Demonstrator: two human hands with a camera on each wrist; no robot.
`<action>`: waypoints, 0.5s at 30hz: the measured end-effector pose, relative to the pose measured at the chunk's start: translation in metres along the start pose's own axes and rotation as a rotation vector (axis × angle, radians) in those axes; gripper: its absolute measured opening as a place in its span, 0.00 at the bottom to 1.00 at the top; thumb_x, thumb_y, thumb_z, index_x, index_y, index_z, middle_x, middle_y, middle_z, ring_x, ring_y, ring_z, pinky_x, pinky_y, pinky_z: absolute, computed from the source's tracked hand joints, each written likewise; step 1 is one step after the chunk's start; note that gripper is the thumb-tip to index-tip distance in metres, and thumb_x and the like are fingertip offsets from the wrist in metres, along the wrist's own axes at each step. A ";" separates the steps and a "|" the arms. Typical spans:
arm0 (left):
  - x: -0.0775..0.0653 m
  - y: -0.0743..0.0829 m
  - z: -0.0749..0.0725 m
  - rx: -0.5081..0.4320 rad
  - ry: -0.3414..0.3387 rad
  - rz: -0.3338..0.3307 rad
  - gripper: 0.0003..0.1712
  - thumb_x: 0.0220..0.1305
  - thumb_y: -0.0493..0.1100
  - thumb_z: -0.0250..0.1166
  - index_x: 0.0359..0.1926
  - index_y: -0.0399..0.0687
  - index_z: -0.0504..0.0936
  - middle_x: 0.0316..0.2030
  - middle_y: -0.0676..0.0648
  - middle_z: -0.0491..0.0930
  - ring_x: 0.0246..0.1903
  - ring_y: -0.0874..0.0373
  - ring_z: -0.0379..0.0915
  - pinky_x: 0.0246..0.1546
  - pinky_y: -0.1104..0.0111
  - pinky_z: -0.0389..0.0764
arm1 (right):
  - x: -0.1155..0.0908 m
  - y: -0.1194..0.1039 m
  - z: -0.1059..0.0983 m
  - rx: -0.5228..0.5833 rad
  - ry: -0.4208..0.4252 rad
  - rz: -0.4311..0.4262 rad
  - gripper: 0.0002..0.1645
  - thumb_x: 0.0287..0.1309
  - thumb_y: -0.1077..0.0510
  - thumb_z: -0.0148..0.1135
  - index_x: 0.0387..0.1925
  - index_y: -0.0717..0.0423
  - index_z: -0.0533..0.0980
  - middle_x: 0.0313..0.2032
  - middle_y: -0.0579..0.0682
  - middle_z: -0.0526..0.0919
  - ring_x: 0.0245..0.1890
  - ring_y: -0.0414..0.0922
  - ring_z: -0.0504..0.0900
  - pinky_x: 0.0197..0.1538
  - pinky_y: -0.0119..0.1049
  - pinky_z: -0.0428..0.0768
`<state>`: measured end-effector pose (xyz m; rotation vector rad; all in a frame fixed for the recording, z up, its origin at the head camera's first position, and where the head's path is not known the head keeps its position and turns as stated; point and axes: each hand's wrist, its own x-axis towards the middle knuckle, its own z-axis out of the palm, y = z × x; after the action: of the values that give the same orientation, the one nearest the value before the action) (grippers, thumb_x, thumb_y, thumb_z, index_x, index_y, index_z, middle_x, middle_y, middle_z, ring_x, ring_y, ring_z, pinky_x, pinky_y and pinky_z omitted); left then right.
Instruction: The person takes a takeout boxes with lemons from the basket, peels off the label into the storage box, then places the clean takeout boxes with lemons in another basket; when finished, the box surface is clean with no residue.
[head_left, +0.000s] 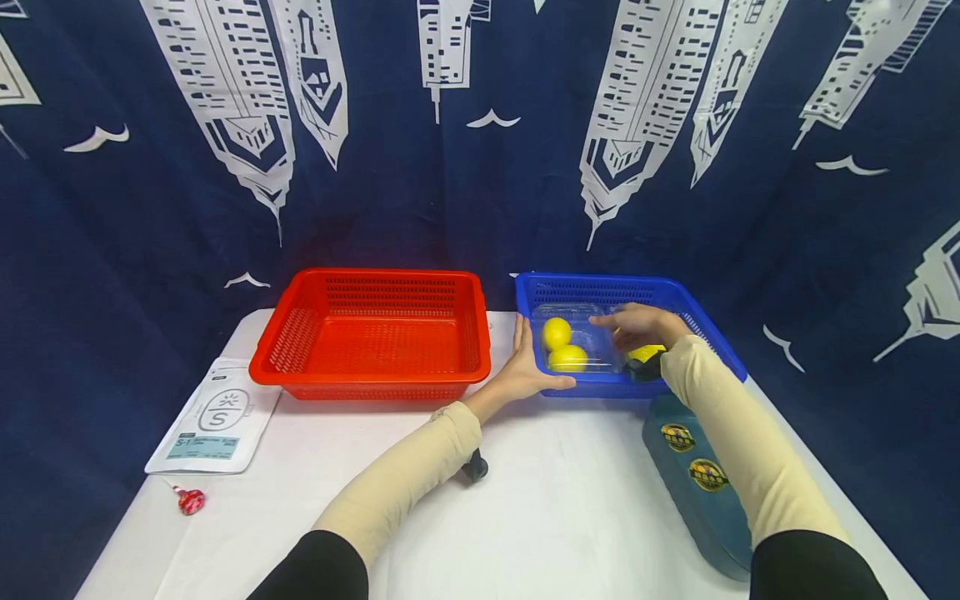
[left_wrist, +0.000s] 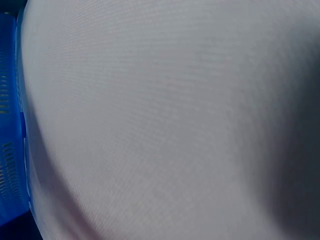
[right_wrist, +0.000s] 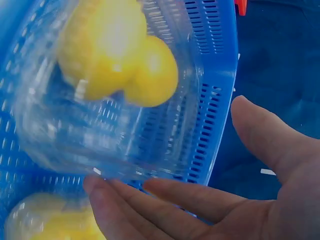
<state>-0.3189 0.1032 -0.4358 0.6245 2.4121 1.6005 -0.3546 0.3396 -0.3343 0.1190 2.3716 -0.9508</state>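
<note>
In the blue basket (head_left: 701, 321), a clear plastic box (head_left: 592, 321) holds two yellow, lemon-like fruits (head_left: 567, 358). My left hand (head_left: 521, 367) rests at the basket's front left corner, its fingers straight along the left side and its thumb over the front rim. Over the basket's right half is my right hand (head_left: 637, 323), with the fingers extended beside the box's right edge. In the right wrist view those fingertips reach the box's edge, pinching nothing visible. Another yellow thing (right_wrist: 65, 227) under clear plastic lies below them, partly hidden. The left wrist view shows mostly white cloth.
To the left stands a red basket (head_left: 375, 385). A white pouch (head_left: 217, 417) and a red-wrapped lollipop (head_left: 190, 501) lie at the table's left side. A long dark green case (head_left: 693, 492) sits under the right forearm. Behind the table hangs a navy curtain (head_left: 450, 192).
</note>
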 end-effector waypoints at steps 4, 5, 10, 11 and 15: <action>0.004 0.006 0.013 -0.006 -0.036 0.034 0.78 0.46 0.57 0.77 0.76 0.48 0.24 0.76 0.53 0.16 0.78 0.50 0.34 0.76 0.52 0.52 | -0.021 0.019 -0.008 0.028 0.031 0.019 0.52 0.69 0.39 0.49 0.73 0.73 0.43 0.67 0.76 0.60 0.66 0.64 0.69 0.69 0.52 0.70; 0.005 0.007 0.016 -0.006 -0.044 0.044 0.78 0.46 0.56 0.77 0.76 0.48 0.24 0.76 0.52 0.16 0.78 0.50 0.34 0.75 0.52 0.52 | -0.026 0.023 -0.010 0.034 0.039 0.021 0.51 0.69 0.39 0.49 0.72 0.74 0.46 0.67 0.76 0.61 0.66 0.64 0.69 0.69 0.52 0.70; 0.012 0.015 0.030 -0.018 -0.074 0.078 0.77 0.46 0.54 0.78 0.76 0.48 0.24 0.76 0.53 0.16 0.78 0.51 0.30 0.76 0.51 0.51 | -0.067 0.042 -0.016 0.048 0.114 -0.026 0.48 0.70 0.38 0.48 0.70 0.75 0.53 0.67 0.75 0.63 0.66 0.65 0.68 0.69 0.53 0.69; 0.012 0.017 0.032 -0.027 -0.083 0.078 0.77 0.47 0.54 0.78 0.76 0.49 0.24 0.76 0.54 0.16 0.78 0.51 0.30 0.76 0.51 0.51 | -0.079 0.046 -0.015 0.040 0.142 -0.051 0.48 0.70 0.38 0.48 0.70 0.76 0.54 0.66 0.75 0.65 0.66 0.65 0.69 0.68 0.54 0.70; 0.006 0.021 0.035 -0.044 -0.114 0.066 0.77 0.47 0.54 0.78 0.76 0.49 0.24 0.76 0.53 0.15 0.78 0.50 0.28 0.76 0.50 0.50 | -0.139 0.065 0.004 -0.014 0.301 -0.144 0.36 0.69 0.44 0.53 0.63 0.72 0.67 0.55 0.69 0.78 0.52 0.59 0.82 0.58 0.46 0.81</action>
<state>-0.3061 0.1424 -0.4300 0.7736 2.2917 1.5921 -0.2184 0.4023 -0.3003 0.0926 2.6925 -1.0457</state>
